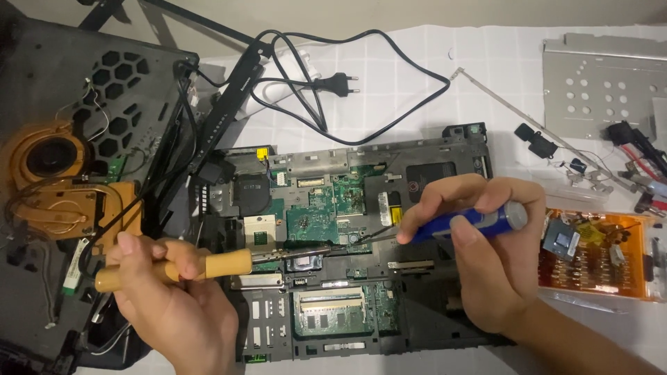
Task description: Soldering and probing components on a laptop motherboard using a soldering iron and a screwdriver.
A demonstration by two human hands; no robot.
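Opened laptop chassis [361,292] lies on a white cloth [417,62], board side up. Green motherboard [313,208] is exposed at the centre, memory slots [330,309] below it, an empty processor socket [258,232] to its left.

Left of the chassis — a copper heatsink with fan [48,180], set on a dark panel. Behind it, a black power cord [347,83] is looped, plug free. Far right, an orange bit case [601,260] and a perforated metal bracket [597,83].

Left hand [163,298] is clenched around the wooden handle of a soldering iron [208,264]; the tip is held low over the board's middle, contact not certain. Right hand [486,250] is wrapped around a blue desoldering pump [465,222], nozzle aimed at the same spot, just beside the tip.

Step judged in hand — heating a joint for solder removal. Next move would call for the joint to be melted fully, the nozzle kept tight against it, and neighbouring components left untouched.
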